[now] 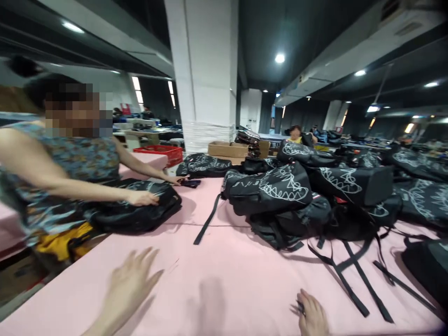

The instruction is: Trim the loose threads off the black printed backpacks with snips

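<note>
Fingers of the left hand were spread over the pink worktop; whether they touched it could not be told. The right hand had its fingers curled around a small tool. Bags lay heaped beyond it, straps trailing near. At left, a co-worker rested one hand on a separate backpack, the other at a phone.

Backpacks: smooth cloth, matt (faint sheen in places). Tabletop: smooth, matt. Crate: plastic. Box: cardboard.
</note>
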`<control>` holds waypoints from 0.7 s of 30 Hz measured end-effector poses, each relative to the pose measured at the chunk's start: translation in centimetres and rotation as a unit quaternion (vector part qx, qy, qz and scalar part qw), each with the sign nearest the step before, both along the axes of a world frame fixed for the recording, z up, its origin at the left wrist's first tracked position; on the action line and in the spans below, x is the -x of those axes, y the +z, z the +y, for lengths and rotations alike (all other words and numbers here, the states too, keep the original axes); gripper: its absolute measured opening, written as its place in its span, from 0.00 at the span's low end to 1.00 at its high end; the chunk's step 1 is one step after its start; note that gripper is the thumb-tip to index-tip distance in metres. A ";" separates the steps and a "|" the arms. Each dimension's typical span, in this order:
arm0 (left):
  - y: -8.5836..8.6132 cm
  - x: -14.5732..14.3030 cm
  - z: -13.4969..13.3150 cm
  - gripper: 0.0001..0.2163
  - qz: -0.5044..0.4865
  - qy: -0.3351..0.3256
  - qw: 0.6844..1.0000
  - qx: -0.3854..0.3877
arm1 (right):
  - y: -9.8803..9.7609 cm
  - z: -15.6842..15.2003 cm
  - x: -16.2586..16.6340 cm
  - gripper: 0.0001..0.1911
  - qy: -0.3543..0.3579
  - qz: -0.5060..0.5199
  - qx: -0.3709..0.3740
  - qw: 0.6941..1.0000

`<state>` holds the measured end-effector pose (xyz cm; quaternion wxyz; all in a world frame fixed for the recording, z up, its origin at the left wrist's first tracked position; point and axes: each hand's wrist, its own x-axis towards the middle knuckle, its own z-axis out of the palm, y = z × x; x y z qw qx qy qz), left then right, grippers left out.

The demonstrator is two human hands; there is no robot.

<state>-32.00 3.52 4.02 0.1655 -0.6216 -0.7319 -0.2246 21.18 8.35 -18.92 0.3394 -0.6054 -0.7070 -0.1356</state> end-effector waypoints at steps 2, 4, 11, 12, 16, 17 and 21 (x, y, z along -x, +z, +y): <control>3.0 -7.1 7.0 0.21 0.045 -0.096 0.994 -0.018 | -0.8 -0.3 0.0 0.24 0.003 -0.024 -0.057 0.998; 6.6 -15.5 13.3 0.23 0.066 -0.170 0.982 -0.056 | -0.8 -0.5 0.3 0.26 0.001 -0.034 -0.083 0.996; 14.7 -41.5 25.1 0.33 -0.021 -0.260 0.958 -0.117 | -0.5 -0.5 2.0 0.22 -0.041 0.019 -0.116 0.992; 14.9 -43.3 26.0 0.34 -0.047 -0.245 0.961 -0.119 | -0.6 -0.5 2.1 0.22 -0.045 0.021 -0.126 0.991; 14.6 -45.1 28.0 0.38 -0.114 -0.181 0.968 -0.134 | -0.7 -0.5 2.3 0.22 -0.039 0.034 -0.117 0.992; 14.6 -44.5 28.1 0.37 -0.119 -0.170 0.969 -0.132 | -0.5 -0.6 2.2 0.22 -0.034 0.040 -0.111 0.993; 15.1 -39.2 26.1 0.33 -0.130 -0.133 0.979 -0.085 | 0.2 -1.0 2.0 0.27 -0.018 0.047 -0.099 0.994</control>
